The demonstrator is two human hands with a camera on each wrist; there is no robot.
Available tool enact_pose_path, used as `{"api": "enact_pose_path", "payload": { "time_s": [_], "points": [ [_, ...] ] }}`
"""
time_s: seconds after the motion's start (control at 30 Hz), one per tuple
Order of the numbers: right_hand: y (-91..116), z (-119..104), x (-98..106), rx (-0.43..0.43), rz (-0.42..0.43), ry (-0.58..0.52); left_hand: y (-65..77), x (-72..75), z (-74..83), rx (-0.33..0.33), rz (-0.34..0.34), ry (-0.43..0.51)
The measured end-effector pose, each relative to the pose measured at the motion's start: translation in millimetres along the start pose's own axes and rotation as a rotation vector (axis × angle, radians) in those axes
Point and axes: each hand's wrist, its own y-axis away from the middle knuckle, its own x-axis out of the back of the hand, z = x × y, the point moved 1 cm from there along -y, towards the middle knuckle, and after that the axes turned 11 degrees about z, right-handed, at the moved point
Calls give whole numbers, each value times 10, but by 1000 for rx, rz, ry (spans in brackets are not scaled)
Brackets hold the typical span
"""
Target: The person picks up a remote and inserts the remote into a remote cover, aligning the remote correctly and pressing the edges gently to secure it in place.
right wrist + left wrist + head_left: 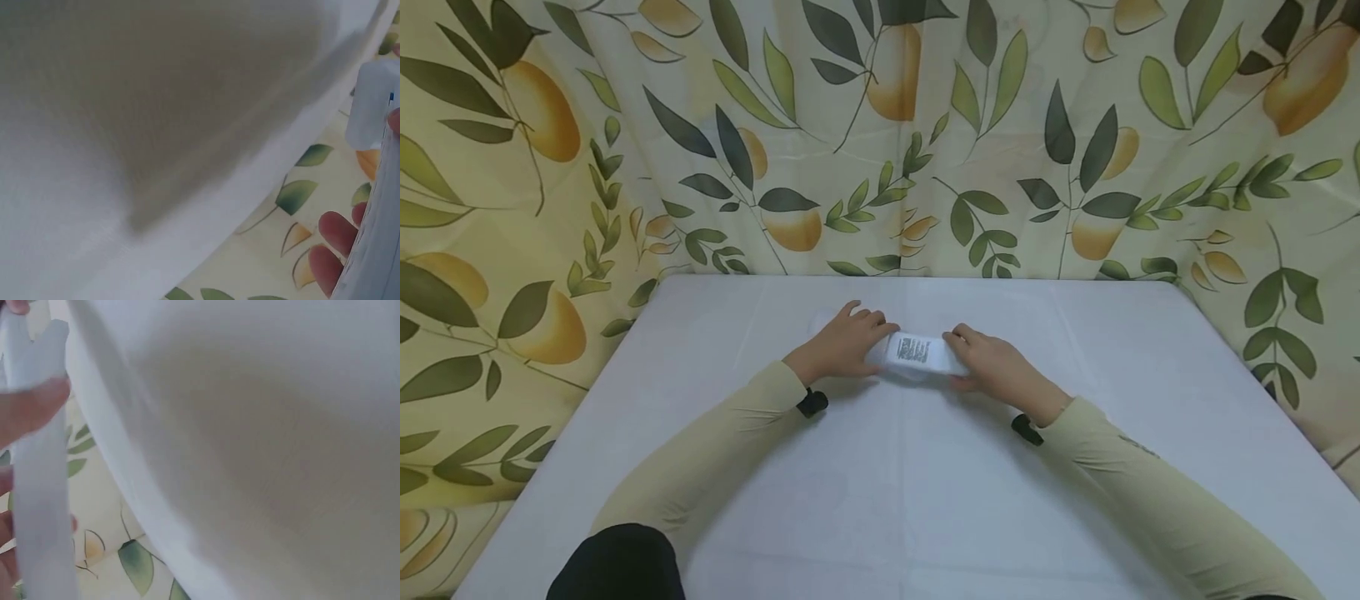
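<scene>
Both hands hold a white pack with a block of dark printed text (pixel 913 349) between them, over the middle of the table. My left hand (pixel 848 343) grips its left end, where a translucent whitish plastic piece (pixel 42 469) lies between thumb and fingers in the left wrist view. My right hand (pixel 1006 371) holds the right end, thumb on one side and fingers on the other. In the right wrist view the pack (pixel 375 250) shows a ridged white side, with the translucent plastic (pixel 367 106) beyond it. The palms hide both ends.
A white cloth (pixel 805 492) covers the table under the hands. Behind it and at the sides hangs a curtain (pixel 985 183) printed with leaves and fruit. A dark rounded shape (pixel 617 567) shows at the lower left edge.
</scene>
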Motion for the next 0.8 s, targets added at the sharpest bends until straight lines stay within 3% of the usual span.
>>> {"api": "enact_pose_path", "payload": {
  "time_s": [0.33, 0.8],
  "points": [
    [-17, -50, 272, 5, 116, 54, 16, 234, 90, 7, 226, 32],
    [-79, -53, 422, 34, 152, 27, -3, 382, 182, 3, 403, 104]
  ]
}}
